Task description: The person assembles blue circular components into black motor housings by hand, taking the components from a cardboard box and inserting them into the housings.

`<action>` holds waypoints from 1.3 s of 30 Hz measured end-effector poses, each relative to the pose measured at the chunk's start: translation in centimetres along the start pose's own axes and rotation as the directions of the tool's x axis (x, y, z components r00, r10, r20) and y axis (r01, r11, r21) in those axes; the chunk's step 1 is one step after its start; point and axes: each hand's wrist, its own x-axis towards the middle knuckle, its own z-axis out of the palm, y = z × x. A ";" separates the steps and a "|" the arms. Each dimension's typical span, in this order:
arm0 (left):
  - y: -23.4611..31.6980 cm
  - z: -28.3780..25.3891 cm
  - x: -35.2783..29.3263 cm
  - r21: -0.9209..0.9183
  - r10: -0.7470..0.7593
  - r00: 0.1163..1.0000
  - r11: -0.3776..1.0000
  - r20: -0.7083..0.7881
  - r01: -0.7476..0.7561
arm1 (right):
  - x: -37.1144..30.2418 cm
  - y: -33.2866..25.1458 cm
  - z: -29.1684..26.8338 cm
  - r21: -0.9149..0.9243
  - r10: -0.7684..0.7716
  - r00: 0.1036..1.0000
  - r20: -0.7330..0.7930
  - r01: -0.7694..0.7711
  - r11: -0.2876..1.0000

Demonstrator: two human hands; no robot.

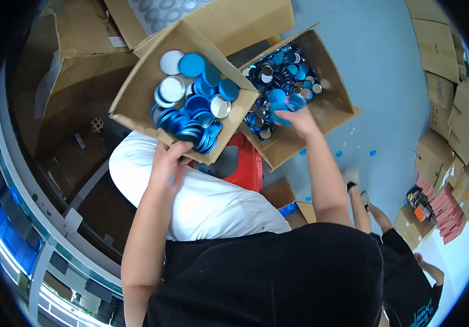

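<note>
My left hand (168,163) grips the near edge of a small cardboard box (142,98), its thumb over the rim and fingers underneath. Inside lie several round metal lids (196,103), blue on one side and silver on the other, some stacked on edge near my thumb. Over a second cardboard box (335,82), my right hand (299,121) has several blue lids (277,97) at its fingers, slightly blurred by motion. They look larger than the many small blue and silver lids (286,71) filling the box below. My fingertips are partly hidden behind them.
A red plastic stool (245,163) stands under the boxes, beside my white-clad leg. Large open cartons (82,76) are at the left. A few blue lids (339,153) lie on the grey floor. Another person (409,272) is at the lower right, near stacked cartons (436,158).
</note>
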 end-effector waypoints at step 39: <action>3.8 -5.7 3.2 -0.431 -0.043 0.998 0.902 -0.040 0.022 | 11.1 18.6 5.3 -0.898 0.404 0.900 -0.165 -0.307 0.316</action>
